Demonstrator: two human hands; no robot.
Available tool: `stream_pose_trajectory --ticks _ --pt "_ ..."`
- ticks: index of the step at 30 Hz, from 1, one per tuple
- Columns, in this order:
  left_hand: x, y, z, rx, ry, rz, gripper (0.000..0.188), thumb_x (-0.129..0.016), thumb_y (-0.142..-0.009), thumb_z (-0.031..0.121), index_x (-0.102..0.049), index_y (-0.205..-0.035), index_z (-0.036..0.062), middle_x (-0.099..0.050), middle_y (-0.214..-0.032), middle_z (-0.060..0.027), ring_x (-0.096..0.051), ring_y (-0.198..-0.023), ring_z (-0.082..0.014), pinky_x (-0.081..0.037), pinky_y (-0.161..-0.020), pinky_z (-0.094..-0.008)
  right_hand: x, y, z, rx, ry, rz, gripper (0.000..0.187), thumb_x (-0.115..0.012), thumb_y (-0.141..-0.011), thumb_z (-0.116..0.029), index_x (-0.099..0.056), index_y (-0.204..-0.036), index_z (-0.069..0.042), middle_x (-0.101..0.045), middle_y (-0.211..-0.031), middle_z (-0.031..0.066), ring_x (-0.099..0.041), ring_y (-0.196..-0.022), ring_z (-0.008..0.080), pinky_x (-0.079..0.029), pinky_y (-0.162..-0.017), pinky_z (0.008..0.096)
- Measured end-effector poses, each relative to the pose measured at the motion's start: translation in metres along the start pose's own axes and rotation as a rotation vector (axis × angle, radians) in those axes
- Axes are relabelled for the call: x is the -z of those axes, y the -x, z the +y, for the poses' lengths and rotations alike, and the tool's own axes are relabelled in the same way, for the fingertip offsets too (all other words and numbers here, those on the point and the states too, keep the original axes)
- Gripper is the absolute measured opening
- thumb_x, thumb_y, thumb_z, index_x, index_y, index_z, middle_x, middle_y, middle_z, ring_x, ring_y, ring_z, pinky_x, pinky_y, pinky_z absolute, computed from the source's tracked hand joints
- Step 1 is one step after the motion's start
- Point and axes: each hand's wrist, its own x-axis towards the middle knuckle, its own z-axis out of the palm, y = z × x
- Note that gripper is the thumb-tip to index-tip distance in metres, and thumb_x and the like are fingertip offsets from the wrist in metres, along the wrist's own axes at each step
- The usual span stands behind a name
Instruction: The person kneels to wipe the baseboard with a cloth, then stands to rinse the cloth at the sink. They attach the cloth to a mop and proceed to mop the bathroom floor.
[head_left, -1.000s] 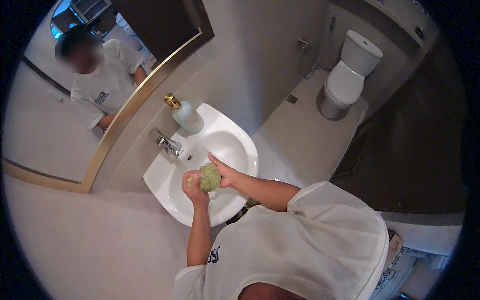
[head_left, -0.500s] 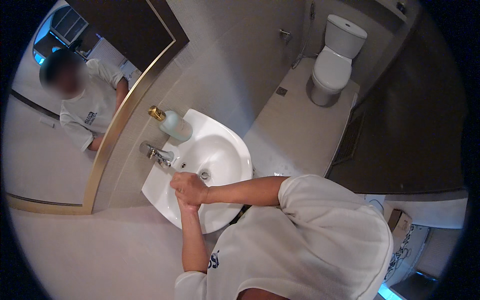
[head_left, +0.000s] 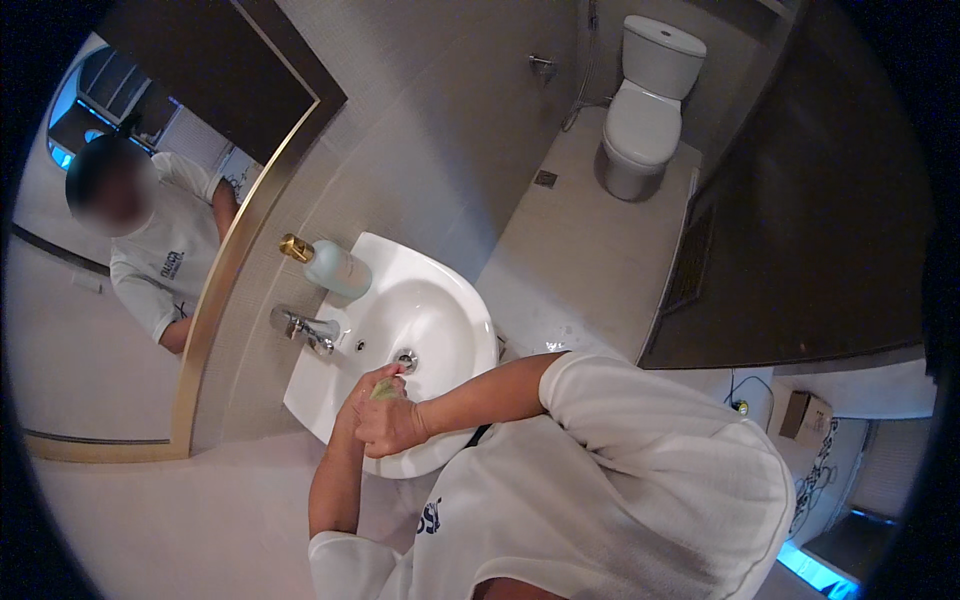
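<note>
Both my hands meet over the near rim of the white washbasin (head_left: pixel 470 315). My left hand (head_left: pixel 365 388) reaches in from below, its visible fingers stretched toward the drain. My right hand (head_left: pixel 393 428) comes from the right with its fingers curled, pressed against the left hand. Between them shows a small pale green thing (head_left: pixel 384 388); its kind is unclear, and the right fingers seem closed on it. The chrome tap (head_left: pixel 305 328) stands beyond the hands, with no stream of water visible. A pale blue pump bottle (head_left: pixel 337 268) with a gold top stands on the basin's corner.
A gold-framed mirror (head_left: pixel 205 345) hangs on the wall behind the tap and reflects a person in a white shirt. Farther off stand a white toilet (head_left: pixel 642 125) and a dark door (head_left: pixel 800 230). A cardboard box (head_left: pixel 803 418) sits at the right.
My hands have moved slightly down and toward me. The left fingers, covered before, have come into sight, and the pale green thing now shows between the hands. The view has shifted a little.
</note>
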Motion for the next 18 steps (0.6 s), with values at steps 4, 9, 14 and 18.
stream_pose_trajectory --ticks 4,9,14,18 --pt "0.011 -0.024 0.01 0.012 -0.323 0.047 0.016 -0.054 -0.078 0.016 -0.056 -0.087 0.0023 -0.052 -0.059 -0.0024 -0.049 -0.051 -0.0118 -0.042 -0.048 -0.0225 -0.003 0.004 -0.004 0.049 0.002 -0.099 0.011 -0.055 -0.047 -0.023 -0.047 -0.044 -0.016 -0.046 -0.056 0.0009 -0.049 -0.055 0.0192 -0.04 -0.05 0.0329" --pt "-0.007 -0.037 0.023 -0.004 -0.6 -0.008 0.017 -0.053 -0.076 0.013 -0.06 -0.086 0.0003 -0.053 -0.059 -0.004 -0.049 -0.05 -0.0111 -0.042 -0.048 -0.0226 -0.013 0.022 -0.002 0.104 0.145 -0.328 0.01 -0.056 -0.049 -0.021 -0.05 -0.045 -0.016 -0.05 -0.059 0.0005 -0.051 -0.058 0.0187 -0.041 -0.052 0.032" --pt "-0.002 -0.06 0.013 -0.167 -0.822 0.07 0.017 -0.05 -0.073 0.008 -0.061 -0.082 -0.0005 -0.055 -0.058 -0.0051 -0.05 -0.049 -0.0115 -0.041 -0.046 -0.024 -0.023 0.034 0.003 0.072 0.178 -0.553 0.007 -0.057 -0.053 -0.019 -0.058 -0.052 -0.012 -0.056 -0.061 0.0035 -0.056 -0.06 0.021 -0.044 -0.053 0.0335" --pt "-0.002 -0.076 0.006 -0.282 -0.972 0.139 0.02 -0.048 -0.072 0.008 -0.062 -0.083 0.0001 -0.055 -0.056 -0.0062 -0.051 -0.047 -0.0126 -0.042 -0.046 -0.0258 -0.035 0.05 0.001 -0.015 0.173 -0.663 0.011 -0.056 -0.057 -0.016 -0.062 -0.059 -0.007 -0.059 -0.062 0.0068 -0.058 -0.06 0.0234 -0.046 -0.054 0.0358"
